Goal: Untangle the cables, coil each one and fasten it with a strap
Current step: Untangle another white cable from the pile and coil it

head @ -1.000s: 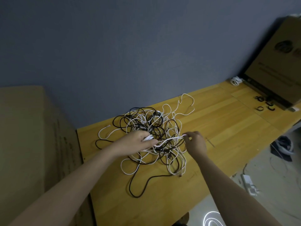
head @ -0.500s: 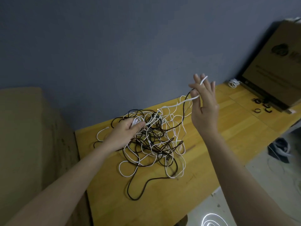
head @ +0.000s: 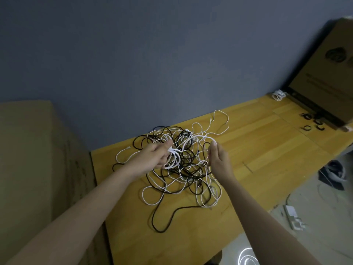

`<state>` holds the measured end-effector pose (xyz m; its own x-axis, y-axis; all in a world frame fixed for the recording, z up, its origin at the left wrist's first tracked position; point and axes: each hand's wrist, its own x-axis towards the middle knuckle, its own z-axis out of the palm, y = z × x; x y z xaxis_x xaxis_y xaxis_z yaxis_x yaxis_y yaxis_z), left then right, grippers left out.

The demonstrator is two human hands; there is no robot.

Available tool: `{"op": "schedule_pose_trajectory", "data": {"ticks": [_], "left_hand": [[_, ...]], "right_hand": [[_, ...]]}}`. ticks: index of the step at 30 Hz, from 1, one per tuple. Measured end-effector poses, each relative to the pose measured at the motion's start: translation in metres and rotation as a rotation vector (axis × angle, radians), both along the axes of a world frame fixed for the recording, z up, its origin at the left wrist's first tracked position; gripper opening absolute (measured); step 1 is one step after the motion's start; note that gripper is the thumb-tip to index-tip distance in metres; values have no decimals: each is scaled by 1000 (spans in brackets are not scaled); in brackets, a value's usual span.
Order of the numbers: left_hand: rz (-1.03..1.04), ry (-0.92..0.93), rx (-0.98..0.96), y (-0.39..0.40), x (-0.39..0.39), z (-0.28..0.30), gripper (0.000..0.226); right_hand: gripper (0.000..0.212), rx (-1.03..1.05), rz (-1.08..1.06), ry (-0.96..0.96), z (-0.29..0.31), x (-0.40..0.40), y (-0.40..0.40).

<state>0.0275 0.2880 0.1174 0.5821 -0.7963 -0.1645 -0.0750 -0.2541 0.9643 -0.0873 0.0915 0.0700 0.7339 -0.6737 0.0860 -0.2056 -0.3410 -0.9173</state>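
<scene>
My left hand [head: 154, 157] gripped white coils; my right hand [head: 217, 157] pinched the same white cable [head: 196, 137] arching between them above the tangle [head: 183, 169] on the table [head: 267, 150]. Pulling hard, I judged, could tighten knots below.

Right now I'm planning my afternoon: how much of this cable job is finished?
Barely started. One small white bundle by the cardboard box looks finished. In hand: the left hand grips gathered white cable loops; the right hand pinches the same cable. Left: the tangled pile of black and white cables on the table, and the black straps lie unused.
</scene>
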Motion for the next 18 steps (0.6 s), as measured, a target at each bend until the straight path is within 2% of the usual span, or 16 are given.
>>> {"op": "schedule_pose_trajectory", "data": {"ticks": [1,4,5,8,12,15,18], "left_hand": [[10,36,-25,-1,-1,3,59],[62,171,-153,-2,-3,13,56],[65,226,-201,-1,-3,14,55],[75,324,-346,-1,-3,12,41],[228,358,-470,-1,2,3,16],[252,115,-305,-2,7,-7,17],[181,-110,-97,-1,7,-16,11]], "right_hand": [[42,-139,27,106,-3,4,1],[38,-661,178,592,-16,8,5],[33,-790,235,685,-21,8,9],[25,-1024,474,737,-31,2,32],[22,-1132,747,453,-24,-9,63],[20,-1263,803,74,-11,-17,72],[24,-1244,787,-233,14,-17,70]]}}
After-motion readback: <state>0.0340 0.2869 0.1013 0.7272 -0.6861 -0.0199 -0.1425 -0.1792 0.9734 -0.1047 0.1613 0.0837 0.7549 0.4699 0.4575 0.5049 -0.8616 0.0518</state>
